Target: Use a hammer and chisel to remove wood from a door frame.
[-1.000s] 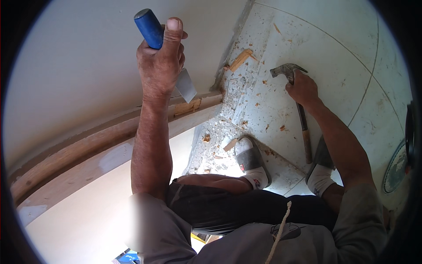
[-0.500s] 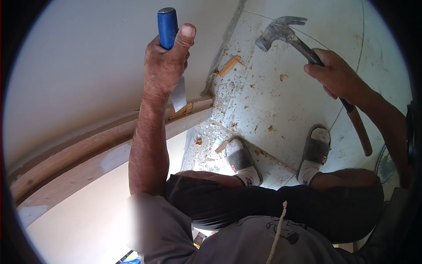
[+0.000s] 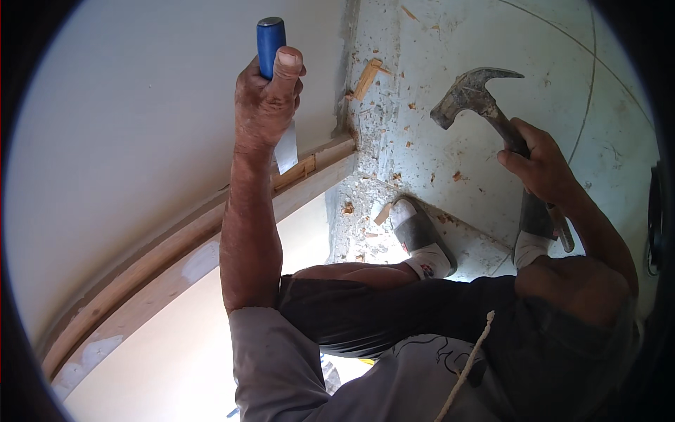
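My left hand grips the blue handle of a chisel, whose flat metal blade shows below the fist, over a wooden rail along the wall. The rail has a rough cut patch beside the blade; whether they touch I cannot tell. In my right hand is a claw hammer, held up to the right of the chisel, its head toward the upper left and its shaft passing down through the fist.
A pale wall rises on the left above the rail. The tiled floor carries chips, dust and a broken wood piece. My sandalled feet are below, and a dark object stands at the right rim.
The chisel has turned from tilted to nearly upright. The hammer rose and moved right, then came slightly down, its head still level with my left hand.
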Available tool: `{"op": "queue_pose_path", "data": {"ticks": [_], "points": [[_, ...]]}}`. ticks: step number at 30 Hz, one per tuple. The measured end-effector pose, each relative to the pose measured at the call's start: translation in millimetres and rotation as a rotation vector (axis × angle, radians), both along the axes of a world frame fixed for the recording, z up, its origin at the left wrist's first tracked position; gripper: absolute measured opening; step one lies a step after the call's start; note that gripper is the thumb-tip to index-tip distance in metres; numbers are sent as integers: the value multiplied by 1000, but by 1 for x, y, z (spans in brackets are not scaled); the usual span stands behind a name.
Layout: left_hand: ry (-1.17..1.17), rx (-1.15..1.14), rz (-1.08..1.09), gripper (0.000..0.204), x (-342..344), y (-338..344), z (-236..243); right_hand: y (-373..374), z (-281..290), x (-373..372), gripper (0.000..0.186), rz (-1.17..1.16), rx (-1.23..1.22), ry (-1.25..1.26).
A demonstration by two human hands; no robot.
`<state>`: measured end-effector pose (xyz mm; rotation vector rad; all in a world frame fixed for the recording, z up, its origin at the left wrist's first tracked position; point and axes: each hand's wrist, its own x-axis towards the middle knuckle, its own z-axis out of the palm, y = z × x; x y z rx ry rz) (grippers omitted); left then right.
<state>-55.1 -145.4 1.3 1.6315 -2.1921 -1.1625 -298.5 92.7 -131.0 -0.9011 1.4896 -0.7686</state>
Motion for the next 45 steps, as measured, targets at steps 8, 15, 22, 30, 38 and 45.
{"op": "queue_pose_path", "data": {"ticks": [8, 15, 22, 30, 38, 45], "points": [[11, 64, -46, 69, 5, -2, -3, -6, -3, 13, 22, -12, -17, 15], [-43, 104, -92, 69, -5, -10, -1, 0, -10, 21, 22, 8, -73, 50], [-18, 102, -99, 74, -6, -5, 4, -1, -11, 23, 23, -41, -68, 54], [-60, 106, -68, 72, -9, -6, -3, 1, -15, 25, 24, -39, -91, 50], [-45, 132, -49, 70, -8, -11, -8, 3, -12, 21, 23, -62, -68, 52], [-122, 145, -64, 70, -7, -10, -15, 0, -11, 20, 23, -55, -62, 48]]}}
